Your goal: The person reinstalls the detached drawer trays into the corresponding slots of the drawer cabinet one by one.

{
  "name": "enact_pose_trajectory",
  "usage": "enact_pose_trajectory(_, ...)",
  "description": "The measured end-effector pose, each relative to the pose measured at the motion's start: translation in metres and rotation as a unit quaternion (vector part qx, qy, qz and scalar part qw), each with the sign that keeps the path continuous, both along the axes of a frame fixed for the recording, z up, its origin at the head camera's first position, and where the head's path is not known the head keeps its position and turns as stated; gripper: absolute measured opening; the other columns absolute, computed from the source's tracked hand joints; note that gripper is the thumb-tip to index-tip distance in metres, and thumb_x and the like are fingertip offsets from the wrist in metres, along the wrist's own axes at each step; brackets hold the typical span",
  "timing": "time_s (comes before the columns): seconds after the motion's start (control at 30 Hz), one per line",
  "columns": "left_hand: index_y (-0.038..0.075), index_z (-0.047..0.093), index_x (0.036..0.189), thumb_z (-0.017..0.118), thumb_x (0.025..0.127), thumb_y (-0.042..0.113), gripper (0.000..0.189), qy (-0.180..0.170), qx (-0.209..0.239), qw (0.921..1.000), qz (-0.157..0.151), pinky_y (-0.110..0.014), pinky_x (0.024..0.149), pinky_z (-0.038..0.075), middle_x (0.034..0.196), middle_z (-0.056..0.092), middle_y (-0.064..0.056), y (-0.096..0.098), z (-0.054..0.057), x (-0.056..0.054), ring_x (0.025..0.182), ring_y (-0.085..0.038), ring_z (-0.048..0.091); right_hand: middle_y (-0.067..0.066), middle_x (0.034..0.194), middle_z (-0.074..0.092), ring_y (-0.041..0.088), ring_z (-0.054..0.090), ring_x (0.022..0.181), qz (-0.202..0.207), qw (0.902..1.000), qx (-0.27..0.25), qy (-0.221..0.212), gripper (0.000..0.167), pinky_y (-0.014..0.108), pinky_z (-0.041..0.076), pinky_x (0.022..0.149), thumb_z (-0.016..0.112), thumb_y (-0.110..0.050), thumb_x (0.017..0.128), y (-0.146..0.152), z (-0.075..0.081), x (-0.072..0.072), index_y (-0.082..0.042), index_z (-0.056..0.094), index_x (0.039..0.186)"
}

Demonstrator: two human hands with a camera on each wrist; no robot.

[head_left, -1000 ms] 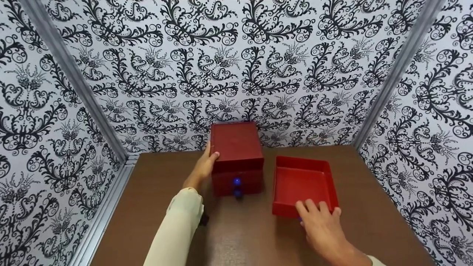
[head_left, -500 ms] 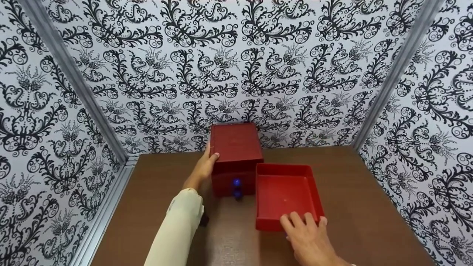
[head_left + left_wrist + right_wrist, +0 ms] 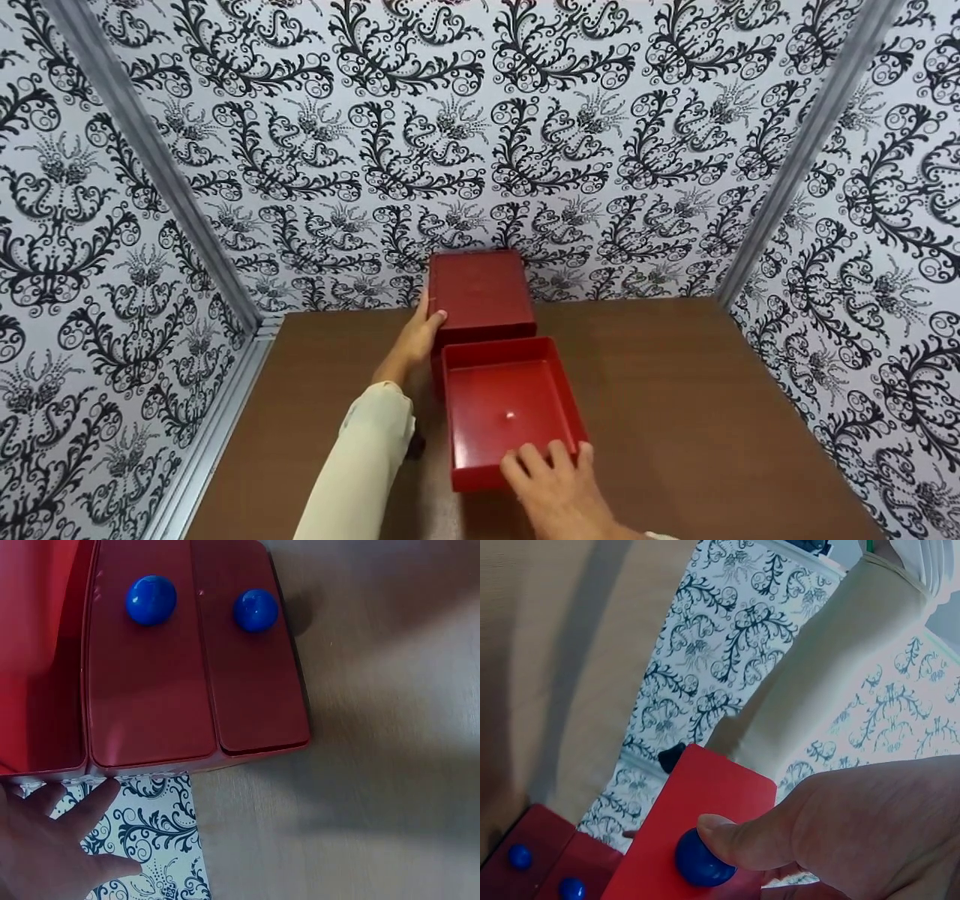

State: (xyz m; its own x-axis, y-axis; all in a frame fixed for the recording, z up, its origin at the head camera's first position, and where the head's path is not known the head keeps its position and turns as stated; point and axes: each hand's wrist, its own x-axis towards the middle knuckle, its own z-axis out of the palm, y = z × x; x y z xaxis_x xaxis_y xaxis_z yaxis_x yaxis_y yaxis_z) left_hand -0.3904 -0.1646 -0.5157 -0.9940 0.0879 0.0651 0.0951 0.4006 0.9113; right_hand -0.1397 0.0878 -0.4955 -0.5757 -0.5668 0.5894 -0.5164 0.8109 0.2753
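The left hand point(image 3: 418, 337) lies against the left side of a red drawer cabinet point(image 3: 480, 296) that stands at the back of the brown table point(image 3: 675, 420), touching the patterned wall point(image 3: 480, 112). Its fingers run nearly straight along the cabinet's side and the thumb hooks over the top edge; the forearm, in a pale sleeve point(image 3: 360, 465), reaches forward from the lower left. In the left wrist view the two lower drawers point(image 3: 195, 682) sit closed, each with a blue knob point(image 3: 151, 600), and the hand's fingers point(image 3: 52, 840) spread loosely beside the cabinet.

The right hand point(image 3: 551, 480) holds the near wall of a red open drawer point(image 3: 510, 409) (its inside is bare and glossy), fingers draped over the rim into the tray. In the right wrist view the thumb point(image 3: 735, 836) presses on the drawer's blue knob point(image 3: 697, 861) at its front face, so the hand pinches the front wall between thumb and fingers. The drawer sits directly in front of the cabinet, its far edge at the cabinet's top opening, level and lined up with it.
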Motion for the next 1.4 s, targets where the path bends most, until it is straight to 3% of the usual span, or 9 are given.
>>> enact_pose_trajectory(0.27,0.023,0.001,0.166,0.041,0.107,0.034,0.072,-0.013,0.022,0.9996,-0.014,-0.052,0.126,0.019,0.171,0.018,-0.013,0.001,0.002,0.001,0.152,-0.035,0.028,-0.001,0.103,0.056,0.027,0.052,0.092,-0.031,0.9934,0.038,-0.103,0.06,0.053,0.043,0.077,0.091,-0.019,0.065,-0.014,0.004,0.0,-0.025,0.059,0.115)
enact_pose_trajectory(0.37,0.021,0.002,0.166,0.04,0.107,0.033,0.072,-0.012,0.025,0.9995,-0.016,-0.053,0.125,0.02,0.17,0.019,-0.015,0.0,0.002,0.0,0.151,-0.037,0.031,0.0,0.105,0.056,0.027,0.052,0.093,-0.036,0.9913,0.047,-0.117,0.062,0.055,0.045,0.078,0.092,-0.019,0.065,-0.017,0.003,-0.003,-0.024,0.058,0.116)
enact_pose_trajectory(0.57,0.021,0.001,0.166,0.04,0.107,0.034,0.072,-0.023,0.022,0.9993,-0.02,-0.053,0.125,0.022,0.169,0.023,-0.016,0.0,0.003,0.0,0.149,-0.039,0.034,-0.001,0.1,0.056,0.027,0.052,0.091,-0.04,0.9965,0.046,-0.057,0.053,0.056,0.044,0.079,0.09,-0.017,0.068,-0.024,-0.009,-0.012,-0.024,0.057,0.11)
enact_pose_trajectory(0.8,0.021,0.0,0.166,0.041,0.107,0.036,0.073,-0.028,0.01,0.9993,-0.022,-0.051,0.126,0.02,0.169,0.021,-0.017,-0.002,0.004,0.0,0.15,-0.039,0.031,-0.002,0.104,0.058,0.029,0.054,0.092,-0.049,0.9971,0.028,-0.05,0.054,0.058,0.043,0.082,0.084,-0.008,0.071,-0.03,-0.017,-0.025,-0.022,0.057,0.116)
enact_pose_trajectory(1.0,0.021,-0.001,0.166,0.042,0.107,0.035,0.074,-0.029,0.017,0.9991,-0.025,-0.051,0.126,0.019,0.168,0.022,-0.018,-0.002,0.005,-0.001,0.151,-0.039,0.03,-0.001,0.102,0.06,0.03,0.056,0.088,-0.046,0.9989,-0.008,0.001,0.038,0.058,0.048,0.077,0.06,-0.001,0.083,-0.036,-0.026,-0.042,-0.023,0.062,0.114)
enact_pose_trajectory(1.1,0.021,-0.002,0.166,0.041,0.107,0.037,0.075,-0.032,0.006,0.9992,-0.024,-0.051,0.127,0.017,0.17,0.02,-0.016,-0.003,0.005,-0.002,0.153,-0.038,0.025,-0.001,0.101,0.062,0.029,0.058,0.088,-0.055,0.998,-0.015,0.028,0.038,0.058,0.051,0.077,0.056,-0.004,0.086,-0.04,-0.032,-0.053,-0.025,0.065,0.116)
enact_pose_trajectory(1.27,0.024,-0.003,0.166,0.041,0.106,0.04,0.076,-0.042,-0.002,0.9988,-0.022,-0.051,0.126,0.019,0.171,0.015,-0.015,-0.004,0.004,-0.002,0.153,-0.037,0.027,0.001,0.096,0.065,0.027,0.06,0.085,-0.054,0.9934,-0.026,0.098,0.047,0.051,0.053,0.076,0.084,-0.035,0.077,-0.043,-0.041,-0.077,-0.03,0.07,0.122)
enact_pose_trajectory(1.33,0.025,-0.004,0.166,0.042,0.106,0.04,0.077,-0.044,-0.001,0.9988,-0.022,-0.05,0.126,0.021,0.171,0.015,-0.016,-0.004,0.003,-0.002,0.152,-0.037,0.029,0.002,0.096,0.066,0.025,0.061,0.085,-0.043,0.9914,-0.031,0.119,0.058,0.048,0.052,0.075,0.083,-0.048,0.073,-0.042,-0.044,-0.085,-0.029,0.07,0.126)
enact_pose_trajectory(1.4,0.025,-0.003,0.166,0.042,0.106,0.04,0.077,-0.042,-0.001,0.9989,-0.021,-0.05,0.126,0.021,0.17,0.016,-0.016,-0.004,0.003,-0.002,0.152,-0.037,0.029,0.003,0.103,0.068,0.025,0.062,0.091,-0.021,0.99,-0.035,0.135,0.058,0.049,0.052,0.078,0.075,-0.051,0.08,-0.038,-0.046,-0.091,-0.027,0.068,0.132)
